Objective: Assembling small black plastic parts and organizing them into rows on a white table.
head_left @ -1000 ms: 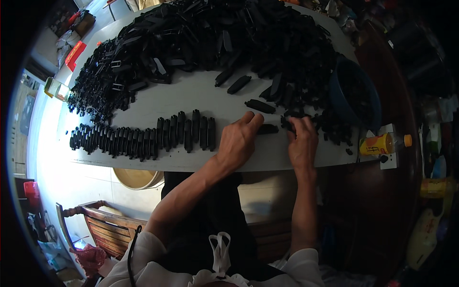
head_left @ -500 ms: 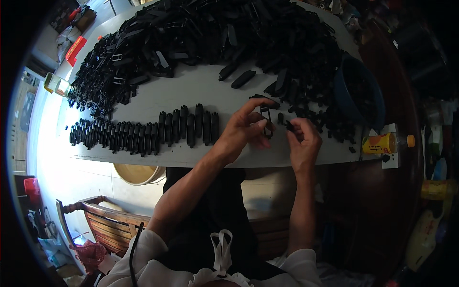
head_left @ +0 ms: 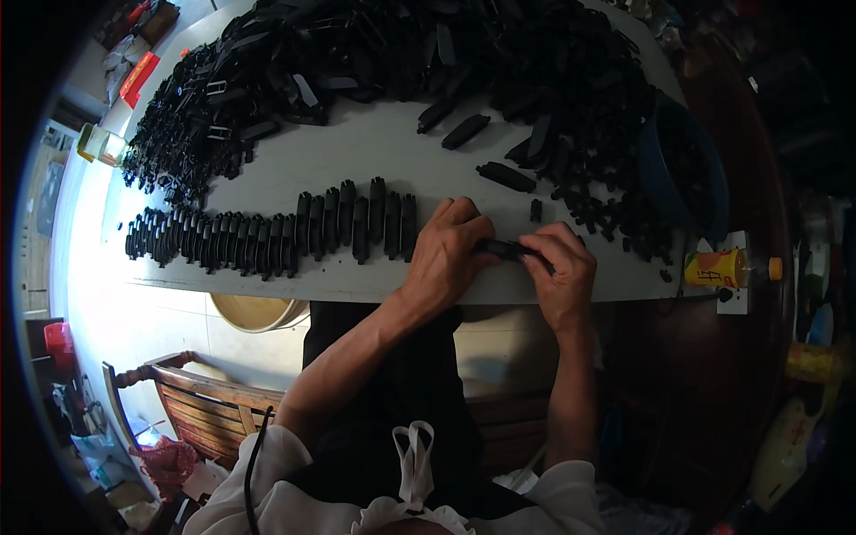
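Near the table's front edge, my left hand [head_left: 450, 250] and my right hand [head_left: 562, 267] are closed on a narrow black plastic frame [head_left: 505, 249]. It lies level between them, the left fingers wrapped over one end and the right fingers pinching the other. Whether a small piece sits under the right fingertips cannot be made out. Just beyond the hands lie a small black plastic piece [head_left: 536, 210] and a long black plastic cover [head_left: 506, 176]. Left of my left hand, a row of black plastic parts [head_left: 344, 214] stands side by side.
A big heap of black plastic parts [head_left: 357, 53] covers the far side of the white table [head_left: 357, 147]. At the right are a blue basin [head_left: 655, 169] with black pieces, scattered small black pieces [head_left: 615, 209], and a yellow bottle [head_left: 718, 267] lying beside a white power strip [head_left: 735, 299].
The frame has been tipped from upright to level. My right hand, earlier apart with a small black piece in its fingertips, has come against the frame's end.
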